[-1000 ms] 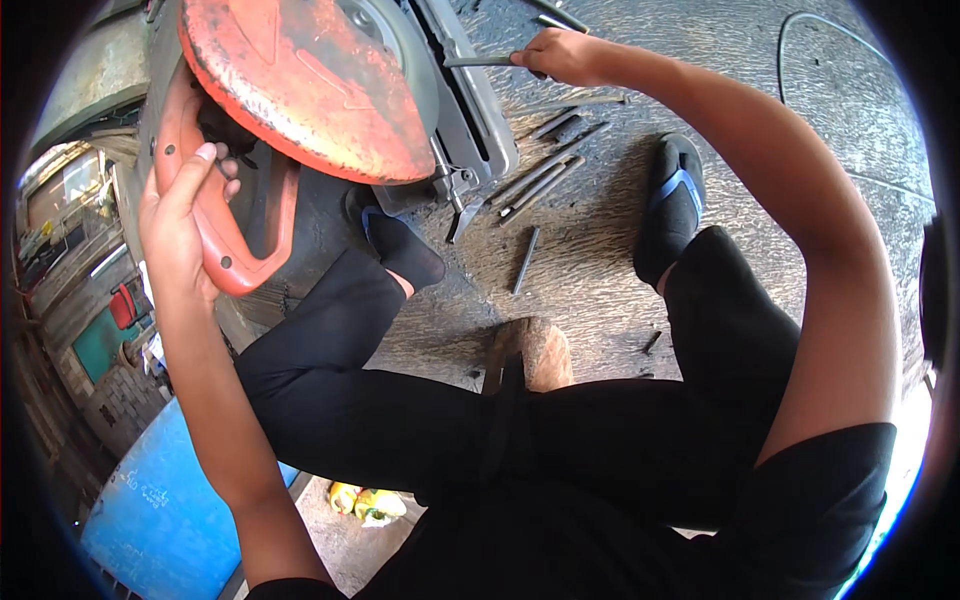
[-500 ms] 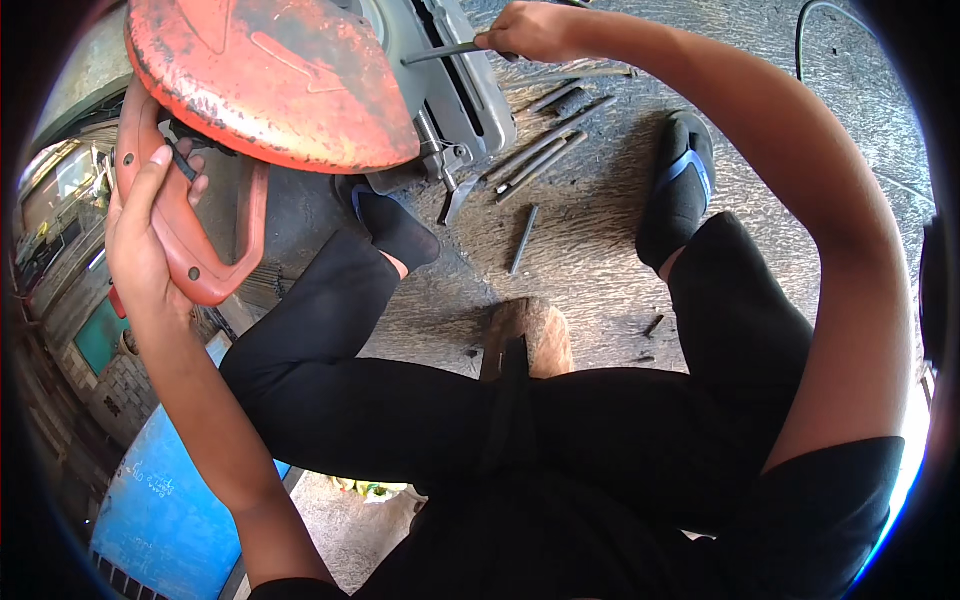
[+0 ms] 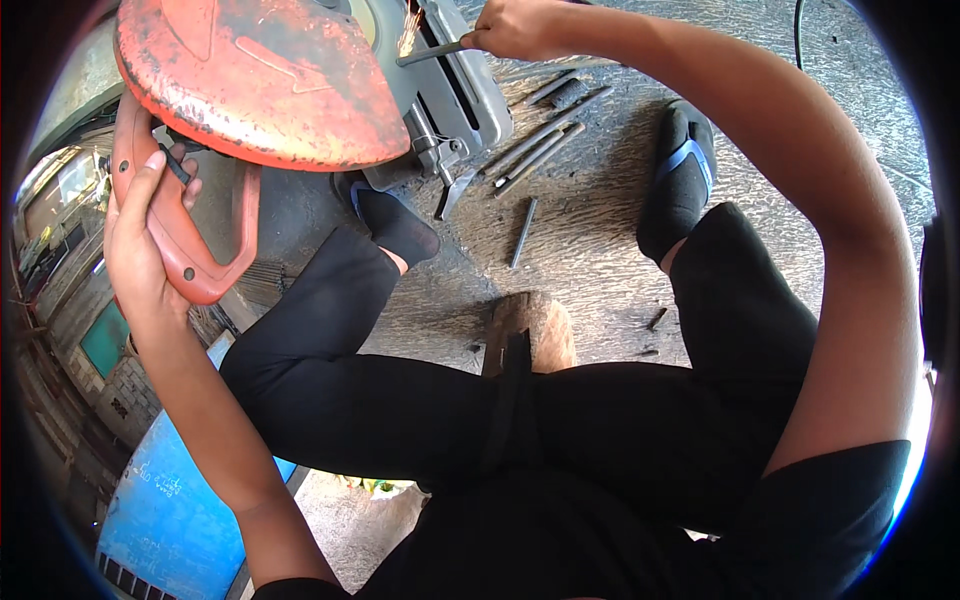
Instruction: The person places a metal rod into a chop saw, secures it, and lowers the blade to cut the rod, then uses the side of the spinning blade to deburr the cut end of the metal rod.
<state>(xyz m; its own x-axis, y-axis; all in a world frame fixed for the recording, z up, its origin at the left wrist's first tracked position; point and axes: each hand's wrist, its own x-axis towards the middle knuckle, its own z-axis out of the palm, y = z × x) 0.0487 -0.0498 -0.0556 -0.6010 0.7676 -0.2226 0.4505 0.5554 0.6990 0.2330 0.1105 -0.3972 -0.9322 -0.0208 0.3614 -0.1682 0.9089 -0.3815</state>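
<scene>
A cut-off saw with a worn orange blade guard [image 3: 265, 85] fills the upper left. My left hand [image 3: 145, 235] is wrapped round its orange handle [image 3: 195, 250], with the thumb beside the black trigger [image 3: 176, 165]. At the top, my right hand [image 3: 510, 28] is closed on one end of a thin grey metal rod [image 3: 430, 53]. The rod's other end reaches the cutting disc [image 3: 392, 45] beside the guard, and orange sparks [image 3: 410, 28] fly up there. Under the rod lies the saw's grey base [image 3: 485, 110] with a dark slot and a clamp [image 3: 440, 155].
Several metal rods [image 3: 540, 150] lie on the scuffed floor right of the saw, and a short rod [image 3: 523, 232] lies nearer. My sandalled feet [image 3: 680, 170] stand either side. A wooden block [image 3: 545, 330] is between my legs; a blue container [image 3: 170, 500] stands lower left.
Sparks now show at the rod's end, where none showed before. The view has shifted slightly; both hands keep their grip.
</scene>
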